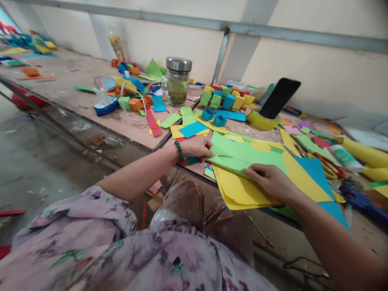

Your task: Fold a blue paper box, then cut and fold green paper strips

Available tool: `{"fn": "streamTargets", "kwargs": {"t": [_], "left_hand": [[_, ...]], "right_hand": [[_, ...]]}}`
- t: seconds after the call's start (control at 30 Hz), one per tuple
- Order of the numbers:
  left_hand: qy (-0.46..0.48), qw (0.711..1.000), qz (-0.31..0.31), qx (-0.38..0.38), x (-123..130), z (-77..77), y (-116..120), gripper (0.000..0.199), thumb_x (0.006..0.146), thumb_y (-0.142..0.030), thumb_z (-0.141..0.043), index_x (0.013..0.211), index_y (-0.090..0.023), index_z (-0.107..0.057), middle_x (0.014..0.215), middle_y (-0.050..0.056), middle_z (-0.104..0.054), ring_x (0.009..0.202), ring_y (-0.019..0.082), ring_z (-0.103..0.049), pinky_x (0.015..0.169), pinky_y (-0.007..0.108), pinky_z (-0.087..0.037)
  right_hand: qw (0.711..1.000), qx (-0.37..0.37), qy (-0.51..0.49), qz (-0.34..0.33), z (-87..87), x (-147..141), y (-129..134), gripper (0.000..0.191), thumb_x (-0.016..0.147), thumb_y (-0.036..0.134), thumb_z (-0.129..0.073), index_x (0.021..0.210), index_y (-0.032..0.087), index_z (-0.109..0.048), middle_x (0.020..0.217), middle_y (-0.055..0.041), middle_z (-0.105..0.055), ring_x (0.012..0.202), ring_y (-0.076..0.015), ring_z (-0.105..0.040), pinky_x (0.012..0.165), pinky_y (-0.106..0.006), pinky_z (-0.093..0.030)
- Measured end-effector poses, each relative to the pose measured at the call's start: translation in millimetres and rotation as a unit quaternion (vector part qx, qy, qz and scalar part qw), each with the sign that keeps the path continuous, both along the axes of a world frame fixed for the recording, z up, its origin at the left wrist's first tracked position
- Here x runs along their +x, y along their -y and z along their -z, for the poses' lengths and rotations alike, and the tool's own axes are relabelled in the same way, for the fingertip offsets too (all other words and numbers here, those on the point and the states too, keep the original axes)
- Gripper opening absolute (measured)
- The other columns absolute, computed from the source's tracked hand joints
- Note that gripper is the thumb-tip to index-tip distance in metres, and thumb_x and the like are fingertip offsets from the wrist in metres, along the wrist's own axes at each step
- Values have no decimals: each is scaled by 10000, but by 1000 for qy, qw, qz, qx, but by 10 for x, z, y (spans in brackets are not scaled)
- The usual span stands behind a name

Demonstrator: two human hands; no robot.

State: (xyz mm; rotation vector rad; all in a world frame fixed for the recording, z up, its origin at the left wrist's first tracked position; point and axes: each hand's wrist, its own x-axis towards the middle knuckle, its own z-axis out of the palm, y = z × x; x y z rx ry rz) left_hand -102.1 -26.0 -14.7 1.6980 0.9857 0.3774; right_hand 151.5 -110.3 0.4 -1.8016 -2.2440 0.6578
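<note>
A green sheet of paper [242, 149] with cut or torn edges lies over yellow sheets [239, 192] at the front of the table. My left hand [198, 147], with a green bead bracelet [178, 151] at the wrist, pinches the green sheet's left end between thumb and fingers. At the sheet's near edge, my right hand [268, 180] grips it with bent fingers, over the yellow stack. A blue sheet [313, 173] sticks out from under the yellow ones on the right. Close beyond my left hand lies a blue paper strip [193, 129].
A lidded glass mug [178, 83] stands behind. Folded paper cubes [227, 97] are clustered beside a phone [280, 97] on a yellow stand [263, 121]. Scissors [330, 165], a glue tube [345, 157] and a blue glue gun [363, 200] lie right. A power strip [105, 107] sits left.
</note>
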Motion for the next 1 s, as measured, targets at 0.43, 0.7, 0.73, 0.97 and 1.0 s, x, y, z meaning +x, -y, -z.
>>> {"fn": "streamTargets", "kwargs": {"t": [0.43,0.7,0.73,0.97,1.0], "left_hand": [[-118,992,26,31,58,-119,-98,305,797,-182,-635,587,-168,-414,442,-40,-528,387,84,-549,412,169,-378],[-133,991,31,5,48,-94,-137,198,813,-208,-627,951,-149,-497,585,-38,-590,455,96,-591,458,174,-421],[-135,990,32,15,42,-92,-134,256,804,-211,-637,1005,-145,-494,612,-36,-596,469,99,-597,465,179,-427],[-188,964,42,186,39,-56,-169,455,696,-287,-733,1086,-139,-550,808,25,-658,655,137,-620,589,220,-460],[-197,959,47,200,45,-56,-187,465,674,-286,-745,1078,-143,-564,827,27,-665,700,145,-623,617,220,-459]], "right_hand": [[995,-25,88,31,6,-15,-164,422,785,589,-486,631,214,-605,599,-28,-599,580,-178,-523,528,-286,-361],[994,-42,105,8,-34,-29,-212,440,786,595,-475,619,208,-601,591,-32,-599,578,-177,-529,514,-280,-349],[993,-45,106,8,-40,-34,-214,442,785,597,-475,610,209,-591,591,-31,-594,577,-175,-525,513,-280,-345],[990,-53,130,10,-26,-29,-220,381,806,554,-471,661,215,-564,637,-32,-608,603,-182,-539,539,-286,-353],[990,-46,131,8,-12,-21,-215,361,811,544,-470,697,216,-570,653,-33,-616,611,-186,-546,542,-287,-357]]}}
